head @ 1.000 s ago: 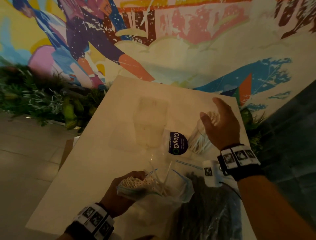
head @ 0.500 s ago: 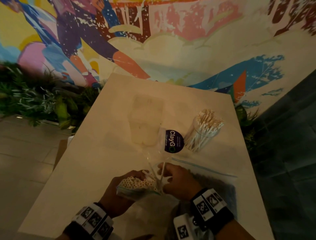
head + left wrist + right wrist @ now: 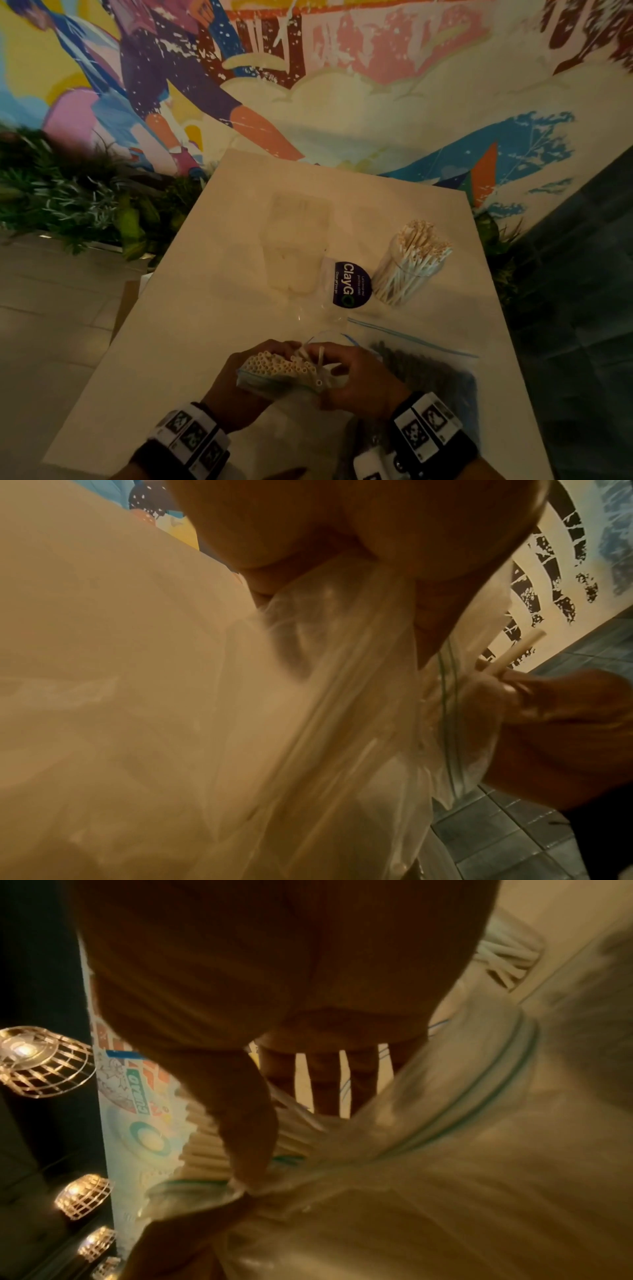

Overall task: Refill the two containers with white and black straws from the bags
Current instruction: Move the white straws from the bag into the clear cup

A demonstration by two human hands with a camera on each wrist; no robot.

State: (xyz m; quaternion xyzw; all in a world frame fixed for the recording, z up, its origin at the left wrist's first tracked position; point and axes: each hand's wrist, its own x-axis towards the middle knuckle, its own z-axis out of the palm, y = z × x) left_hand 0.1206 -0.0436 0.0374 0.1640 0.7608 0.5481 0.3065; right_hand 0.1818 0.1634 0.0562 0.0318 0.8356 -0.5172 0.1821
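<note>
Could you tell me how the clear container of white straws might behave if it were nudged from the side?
The clear container looks tall, narrow and light, so it would probably tip rather than slide. Its white straws fan out loosely above the rim, so they would likely spill and roll.

Hidden, cropped and blurred parts

The bag of black straws (image 3: pixel 442 370) is partly covered by the right hand (image 3: pixel 359 373) and wrist at the table's near right edge; the right wrist view is motion-blurred, and the clear container (image 3: pixel 322 308) beside the ClayGo sticker (image 3: pixel 351 284) is barely discernible.

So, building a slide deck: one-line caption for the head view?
Both hands gather white straws from a clear bag; filled container stands beyond.
</note>
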